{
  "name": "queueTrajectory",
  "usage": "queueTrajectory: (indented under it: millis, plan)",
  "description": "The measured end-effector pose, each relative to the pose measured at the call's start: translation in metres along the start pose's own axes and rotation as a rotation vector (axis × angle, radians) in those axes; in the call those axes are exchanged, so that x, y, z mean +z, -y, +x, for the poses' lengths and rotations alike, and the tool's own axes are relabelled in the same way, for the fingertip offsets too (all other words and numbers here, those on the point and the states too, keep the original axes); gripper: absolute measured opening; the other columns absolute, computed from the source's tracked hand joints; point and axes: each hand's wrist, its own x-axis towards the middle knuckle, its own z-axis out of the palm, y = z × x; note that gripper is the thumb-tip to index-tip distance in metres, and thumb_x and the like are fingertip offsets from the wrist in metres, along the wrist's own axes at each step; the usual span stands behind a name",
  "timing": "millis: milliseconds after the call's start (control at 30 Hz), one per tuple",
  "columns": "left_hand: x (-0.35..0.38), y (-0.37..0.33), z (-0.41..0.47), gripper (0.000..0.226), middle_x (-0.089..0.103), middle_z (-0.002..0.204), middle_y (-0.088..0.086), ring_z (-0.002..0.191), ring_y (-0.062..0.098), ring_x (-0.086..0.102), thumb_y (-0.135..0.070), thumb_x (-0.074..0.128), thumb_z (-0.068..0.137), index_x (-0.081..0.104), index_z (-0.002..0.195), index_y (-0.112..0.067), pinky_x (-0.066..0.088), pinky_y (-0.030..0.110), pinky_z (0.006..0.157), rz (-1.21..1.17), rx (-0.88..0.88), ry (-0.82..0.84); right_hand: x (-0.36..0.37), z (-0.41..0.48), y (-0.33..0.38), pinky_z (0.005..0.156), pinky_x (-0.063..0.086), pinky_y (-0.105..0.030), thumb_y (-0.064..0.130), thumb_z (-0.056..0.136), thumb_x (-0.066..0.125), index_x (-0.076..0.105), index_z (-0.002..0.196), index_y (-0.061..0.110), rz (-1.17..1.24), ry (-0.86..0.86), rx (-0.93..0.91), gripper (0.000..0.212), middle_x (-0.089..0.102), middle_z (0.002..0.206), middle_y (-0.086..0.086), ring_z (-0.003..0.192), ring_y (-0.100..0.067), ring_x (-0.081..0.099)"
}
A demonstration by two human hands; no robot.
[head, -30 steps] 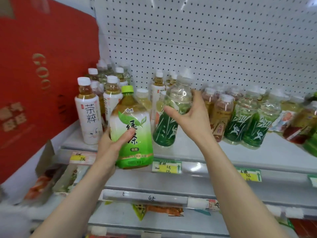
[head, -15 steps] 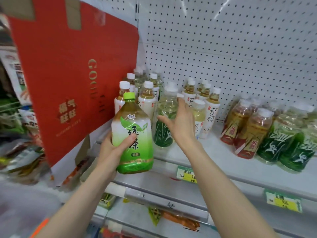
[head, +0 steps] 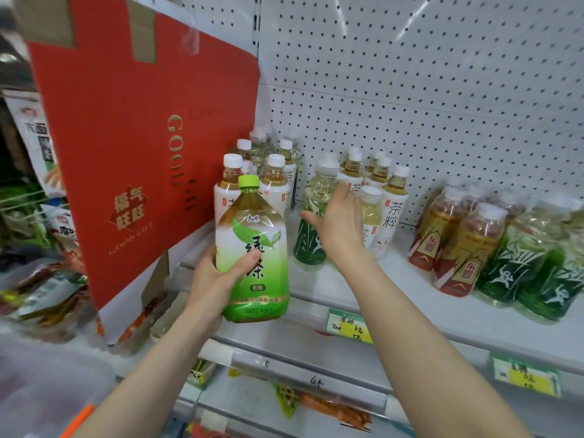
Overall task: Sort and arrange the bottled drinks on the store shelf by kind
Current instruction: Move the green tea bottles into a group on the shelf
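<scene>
My left hand [head: 215,279] grips a big green-tea bottle [head: 252,245] with a green cap, held upright in front of the shelf edge. My right hand [head: 341,226] wraps a clear bottle with a dark green bamboo label [head: 308,248]: thumb across its front, fingers behind. That bottle stands on the white shelf [head: 410,308] between two groups of white-label tea bottles [head: 230,188] [head: 392,213]. Further right stand amber bottles with red labels [head: 455,248], then more bamboo-label bottles [head: 521,273].
A large red cardboard box [head: 142,137] leans against the shelf's left end, close to the left tea group. White pegboard [head: 426,74] backs the shelf. Yellow price tags [head: 349,325] [head: 524,374] sit on the shelf front. Snack packets [head: 47,295] lie lower left.
My right hand has carried the bamboo-label bottle leftward along the shelf and lowered it among the white-label teas. The green-tea bottle stays in my left hand.
</scene>
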Motion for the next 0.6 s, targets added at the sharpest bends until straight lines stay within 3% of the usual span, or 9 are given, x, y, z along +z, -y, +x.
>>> queueTrajectory:
  millis: [100,233,333,467,600]
  plan:
    - [0.003,0.003,-0.001,0.078,0.076,0.100,0.006,0.091,0.027,0.074,-0.047,0.083,0.046,0.063,0.114,-0.016,0.059,0.041,0.077,0.004,-0.007,0.009,-0.005,-0.002,-0.007,0.102,0.037,-0.037,0.036,0.086,0.072,0.032,0.144,-0.001,0.038,0.022,-0.050,0.080,0.051,0.135,-0.019,0.126,-0.034,0.047]
    - [0.013,0.004,-0.004,0.072,0.077,0.097,0.005,0.089,0.025,0.074,-0.040,0.090,0.048,0.062,0.111,-0.018,0.060,0.033,0.068,-0.008,-0.011,0.049,-0.016,-0.015,-0.020,0.098,0.043,-0.039,0.020,0.091,0.066,0.044,0.142,0.008,0.126,-0.105,-0.149,0.057,0.059,0.130,-0.013,0.120,-0.029,0.054]
    - [0.025,0.005,-0.006,0.069,0.077,0.098,0.003,0.089,0.023,0.074,-0.040,0.087,0.048,0.063,0.110,-0.021,0.059,0.033,0.070,-0.002,-0.021,0.113,-0.036,-0.034,-0.020,0.096,0.047,-0.035,0.032,0.098,0.056,0.055,0.134,0.014,0.324,-0.146,-0.145,0.040,0.063,0.126,-0.003,0.112,-0.018,0.059]
    - [0.050,0.015,-0.009,0.082,0.076,0.101,0.006,0.092,0.024,0.073,-0.045,0.085,0.044,0.060,0.116,-0.016,0.058,0.038,0.075,0.013,-0.046,0.177,-0.071,-0.062,-0.017,0.080,0.046,-0.020,0.054,0.097,0.045,0.061,0.123,0.028,0.567,0.163,-0.038,0.040,0.065,0.115,0.012,0.098,0.000,0.060]
    - [0.089,0.026,-0.020,0.074,0.076,0.097,0.004,0.086,0.020,0.074,-0.046,0.084,0.045,0.062,0.110,-0.021,0.057,0.031,0.067,0.043,-0.061,0.303,-0.092,-0.080,-0.039,0.089,0.042,-0.015,0.058,0.085,0.064,0.051,0.134,0.029,0.514,0.328,0.028,0.059,0.056,0.119,0.022,0.107,0.004,0.053]
